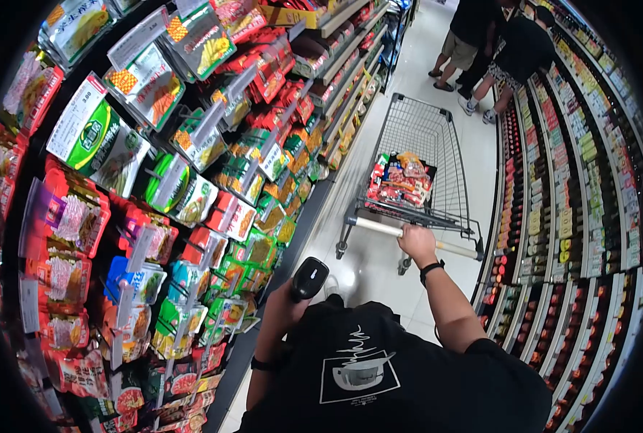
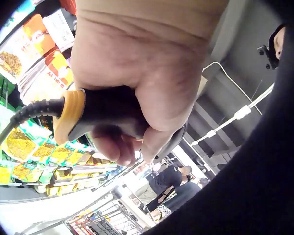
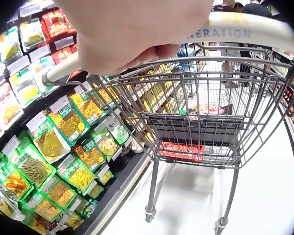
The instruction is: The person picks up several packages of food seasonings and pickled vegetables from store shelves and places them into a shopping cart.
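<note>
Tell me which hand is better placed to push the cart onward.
The right hand, I'd judge: it grips the pale handle of the cart, while the left hand, away from the handle, holds a black handheld device.

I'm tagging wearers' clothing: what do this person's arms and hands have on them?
The left hand and right hand are gloveless. Each wrist has a dark band: left band, right band. The right forearm is bare below a short black sleeve.
</note>
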{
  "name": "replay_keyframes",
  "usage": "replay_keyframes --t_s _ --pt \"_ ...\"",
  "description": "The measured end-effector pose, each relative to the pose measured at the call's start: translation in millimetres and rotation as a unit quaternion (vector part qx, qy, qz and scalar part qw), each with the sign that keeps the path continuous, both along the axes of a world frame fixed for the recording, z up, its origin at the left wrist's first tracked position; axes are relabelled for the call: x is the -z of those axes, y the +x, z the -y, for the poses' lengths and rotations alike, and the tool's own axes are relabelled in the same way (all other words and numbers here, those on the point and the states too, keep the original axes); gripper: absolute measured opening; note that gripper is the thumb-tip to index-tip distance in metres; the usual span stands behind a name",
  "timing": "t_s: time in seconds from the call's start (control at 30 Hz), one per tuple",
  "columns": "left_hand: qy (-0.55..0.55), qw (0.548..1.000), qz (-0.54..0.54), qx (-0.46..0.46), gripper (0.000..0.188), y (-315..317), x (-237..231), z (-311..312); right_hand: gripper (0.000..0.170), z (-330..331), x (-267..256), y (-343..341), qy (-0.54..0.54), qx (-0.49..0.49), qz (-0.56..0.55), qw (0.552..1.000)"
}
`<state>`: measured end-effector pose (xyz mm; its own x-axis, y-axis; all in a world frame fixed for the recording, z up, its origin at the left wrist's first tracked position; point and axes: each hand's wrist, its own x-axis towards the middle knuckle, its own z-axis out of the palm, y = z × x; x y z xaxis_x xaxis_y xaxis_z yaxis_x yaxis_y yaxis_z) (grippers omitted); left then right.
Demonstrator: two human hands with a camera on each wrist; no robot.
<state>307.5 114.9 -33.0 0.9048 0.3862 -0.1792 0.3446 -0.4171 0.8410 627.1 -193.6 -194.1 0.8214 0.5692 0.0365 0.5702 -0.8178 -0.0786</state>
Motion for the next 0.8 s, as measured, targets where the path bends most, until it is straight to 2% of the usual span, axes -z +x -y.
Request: replay_keyframes --t_s 0.13,0.27,0.37,0.57,0.67,0.8 --pt "-0.035 0.998 0.040 0.020 0.031 22 9 -28 0.020 -9 -6 18 -0.048 0.042 -0.011 0.998" --pt "0.023 0.999 0.015 0.033 0.031 41 16 -47 0.021 -11 -4 39 -0.066 0.048 -0.012 0.997" --pt "-0.025 0.999 0.010 0.033 0.031 60 15 -52 0.022 -13 -4 54 -0.078 0.055 -0.019 0.995" --pt "-0.033 0.998 -0.041 0.042 0.032 110 4 -51 0.025 -12 -4 85 -0.067 0.047 -0.022 0.996" --pt "-0.042 0.997 -0.027 0.058 0.034 130 12 -52 0.022 -7 6 102 -0.052 0.033 -0.010 0.998" --pt "-0.011 0.998 -0.010 0.056 0.037 153 29 -54 0.025 -10 -6 119 -0.055 0.029 -0.051 0.997"
